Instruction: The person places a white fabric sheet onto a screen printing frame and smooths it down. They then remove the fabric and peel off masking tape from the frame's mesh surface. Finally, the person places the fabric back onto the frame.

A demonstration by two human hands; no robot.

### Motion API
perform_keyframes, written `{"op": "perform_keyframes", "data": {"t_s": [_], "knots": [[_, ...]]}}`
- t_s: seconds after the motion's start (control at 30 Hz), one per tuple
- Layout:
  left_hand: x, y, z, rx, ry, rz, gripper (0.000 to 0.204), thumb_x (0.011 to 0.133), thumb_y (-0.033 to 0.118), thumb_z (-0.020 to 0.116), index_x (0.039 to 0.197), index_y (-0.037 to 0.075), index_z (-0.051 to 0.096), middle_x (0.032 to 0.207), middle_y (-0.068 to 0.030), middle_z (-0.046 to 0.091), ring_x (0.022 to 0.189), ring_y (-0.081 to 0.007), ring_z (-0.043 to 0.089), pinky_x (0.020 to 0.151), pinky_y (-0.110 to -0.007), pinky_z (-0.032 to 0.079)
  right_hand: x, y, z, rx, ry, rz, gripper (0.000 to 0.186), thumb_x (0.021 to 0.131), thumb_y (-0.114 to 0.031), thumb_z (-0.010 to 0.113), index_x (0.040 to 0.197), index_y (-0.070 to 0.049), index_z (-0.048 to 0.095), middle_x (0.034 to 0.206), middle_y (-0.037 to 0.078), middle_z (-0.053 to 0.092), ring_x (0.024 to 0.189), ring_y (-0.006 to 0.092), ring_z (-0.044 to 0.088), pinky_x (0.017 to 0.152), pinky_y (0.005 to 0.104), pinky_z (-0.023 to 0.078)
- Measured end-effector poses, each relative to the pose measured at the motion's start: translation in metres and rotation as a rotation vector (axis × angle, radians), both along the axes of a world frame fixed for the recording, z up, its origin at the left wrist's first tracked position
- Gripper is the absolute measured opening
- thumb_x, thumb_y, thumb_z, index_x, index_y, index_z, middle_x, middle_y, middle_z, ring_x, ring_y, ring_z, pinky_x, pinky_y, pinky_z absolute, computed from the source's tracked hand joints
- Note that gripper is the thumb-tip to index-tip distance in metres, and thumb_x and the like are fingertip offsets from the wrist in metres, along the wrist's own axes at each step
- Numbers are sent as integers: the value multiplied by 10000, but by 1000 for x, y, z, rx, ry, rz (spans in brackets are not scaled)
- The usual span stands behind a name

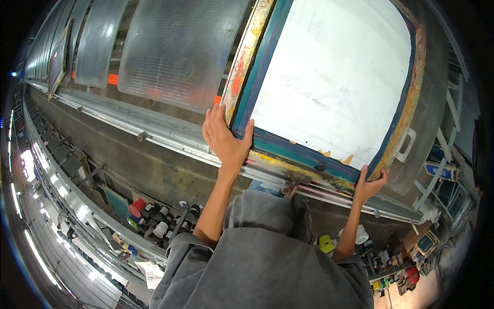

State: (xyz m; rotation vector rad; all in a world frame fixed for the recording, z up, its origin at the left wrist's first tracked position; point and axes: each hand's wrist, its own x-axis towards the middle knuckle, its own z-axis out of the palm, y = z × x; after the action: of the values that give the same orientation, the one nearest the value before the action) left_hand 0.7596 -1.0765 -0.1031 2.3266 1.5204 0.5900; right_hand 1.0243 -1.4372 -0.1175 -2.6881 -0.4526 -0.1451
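A screen printing frame (pixel 241 77) lies in front of me, its wooden edges smeared with yellow and red paint. Inside it, a blue-green border surrounds a large white area (pixel 334 72) with faint marks; whether that is mesh or a sheet beneath cannot be told. My left hand (pixel 226 135) grips the frame's near left corner, thumb on the border and fingers along the outer side. At the near right corner, my right hand (pixel 368 186) holds the frame with thumb and fingers around the edge. A metal clamp (pixel 297 180) sits at the near edge between both hands.
Translucent ribbed panels (pixel 175 51) line the long table to the left, along a metal rail (pixel 128 116). A white handle (pixel 406 145) lies right of the frame. Paint containers (pixel 154 216) stand low behind my left arm, and a yellow-green container (pixel 325 243) by my right arm.
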Motion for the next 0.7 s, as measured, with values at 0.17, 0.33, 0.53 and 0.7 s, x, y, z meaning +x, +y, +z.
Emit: {"op": "perform_keyframes", "data": {"t_s": [0.17,0.33,0.53,0.7], "knots": [[1,0,2,-7,3,3,756,832,404,792,1405,11,495,1432,-198,525,1400,-416,417,1134,-537,289,0,1,0,16,-27,16,671,890,-351,786,1322,37,451,1440,290,423,1401,425,384,1166,497,277],[-1,1,-3,-38,6,-27,806,795,363,829,1423,-1,478,1398,-242,524,1369,-436,437,1128,-538,312,-5,0,1,31,22,-45,665,864,-318,806,1317,22,456,1368,247,466,1304,394,450,1129,484,318],[2,-5,-9,32,-61,-46,769,829,350,832,1390,-62,504,1364,-253,547,1291,-444,501,1076,-513,401,6,-8,-7,44,11,-71,767,814,-438,805,1318,36,475,1391,274,460,1314,413,448,1090,509,342],[14,-6,2,-14,4,-35,745,860,306,823,1407,-70,485,1384,-266,535,1294,-400,545,1102,-478,460,0,0,8,1,-8,-101,705,809,-356,813,1329,-36,462,1487,242,413,1373,430,393,1118,553,297]]}}
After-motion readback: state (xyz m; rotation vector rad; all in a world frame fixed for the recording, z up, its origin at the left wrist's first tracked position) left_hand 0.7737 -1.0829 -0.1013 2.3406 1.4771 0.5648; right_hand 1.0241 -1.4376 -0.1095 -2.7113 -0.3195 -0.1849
